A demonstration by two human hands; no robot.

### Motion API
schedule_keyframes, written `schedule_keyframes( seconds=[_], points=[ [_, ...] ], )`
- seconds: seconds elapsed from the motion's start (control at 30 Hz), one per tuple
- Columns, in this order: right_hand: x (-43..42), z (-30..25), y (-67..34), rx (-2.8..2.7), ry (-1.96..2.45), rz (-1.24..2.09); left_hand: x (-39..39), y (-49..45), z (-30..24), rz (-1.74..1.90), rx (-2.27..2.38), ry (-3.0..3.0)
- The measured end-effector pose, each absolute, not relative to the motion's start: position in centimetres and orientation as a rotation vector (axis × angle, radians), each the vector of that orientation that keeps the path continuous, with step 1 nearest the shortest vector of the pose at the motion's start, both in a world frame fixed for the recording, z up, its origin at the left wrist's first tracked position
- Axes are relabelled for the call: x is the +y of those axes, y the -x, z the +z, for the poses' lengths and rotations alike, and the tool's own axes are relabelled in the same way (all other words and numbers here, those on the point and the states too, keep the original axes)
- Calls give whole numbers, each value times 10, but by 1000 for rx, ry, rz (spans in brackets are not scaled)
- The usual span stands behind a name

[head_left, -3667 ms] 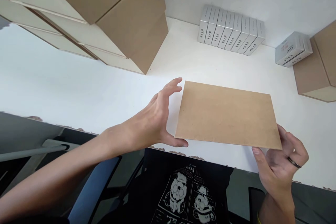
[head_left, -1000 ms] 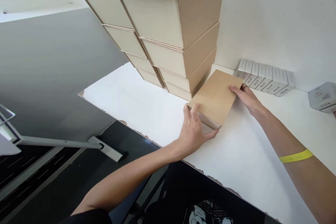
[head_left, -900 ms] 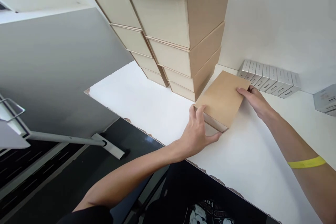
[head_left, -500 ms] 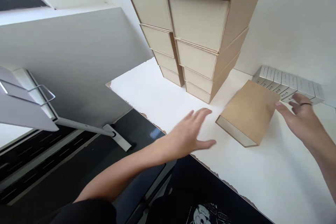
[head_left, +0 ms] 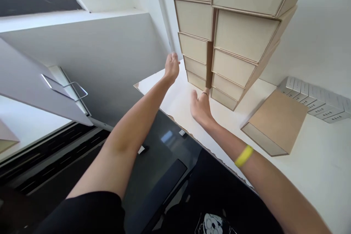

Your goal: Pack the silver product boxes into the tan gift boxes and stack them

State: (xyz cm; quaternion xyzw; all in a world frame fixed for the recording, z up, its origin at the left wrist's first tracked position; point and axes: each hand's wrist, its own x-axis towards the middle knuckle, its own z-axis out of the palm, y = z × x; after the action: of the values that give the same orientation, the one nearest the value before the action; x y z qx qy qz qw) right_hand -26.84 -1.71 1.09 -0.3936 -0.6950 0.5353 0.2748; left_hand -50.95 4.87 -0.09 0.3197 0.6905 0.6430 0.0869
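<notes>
Two tall stacks of beige cardboard boxes stand side by side on the white table. My left hand [head_left: 172, 68] is raised just left of the left stack [head_left: 194, 48], its fingers pointing up and apart from the boxes as far as I can see. At the foot of the narrow gap between the stacks is my right hand [head_left: 201, 106], thumb apart from the fingers and nothing held. Its fingertips are partly hidden by the gap and the lowest boxes. The right stack [head_left: 234, 64] rises beside it. A single brown box [head_left: 278, 120] lies flat farther right.
A row of small silver-grey boxes [head_left: 315, 98] lines the wall at the right. The white table [head_left: 181, 104] has a chipped front edge. A chair armrest [head_left: 164, 193] sits below it. At left is a grey panel [head_left: 33, 73] with a metal wire loop [head_left: 78, 89].
My right hand has left the single box and crossed left to the gap between the stacks. My left hand has moved up and forward beside the left stack. The view has shifted left.
</notes>
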Motion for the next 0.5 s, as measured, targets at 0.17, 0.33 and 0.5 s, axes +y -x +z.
schedule_keyframes(
  seconds=[0.17,0.33,0.5],
  points=[
    [28,-16,335,-1612,1180,1308,73,526,-20,1760,1720,-877],
    [50,-31,348,-1527,1118,1209,77,532,-41,1698,1530,-879],
    [60,-45,363,-1533,1064,1161,87,543,-49,1746,1502,-860]
  ],
)
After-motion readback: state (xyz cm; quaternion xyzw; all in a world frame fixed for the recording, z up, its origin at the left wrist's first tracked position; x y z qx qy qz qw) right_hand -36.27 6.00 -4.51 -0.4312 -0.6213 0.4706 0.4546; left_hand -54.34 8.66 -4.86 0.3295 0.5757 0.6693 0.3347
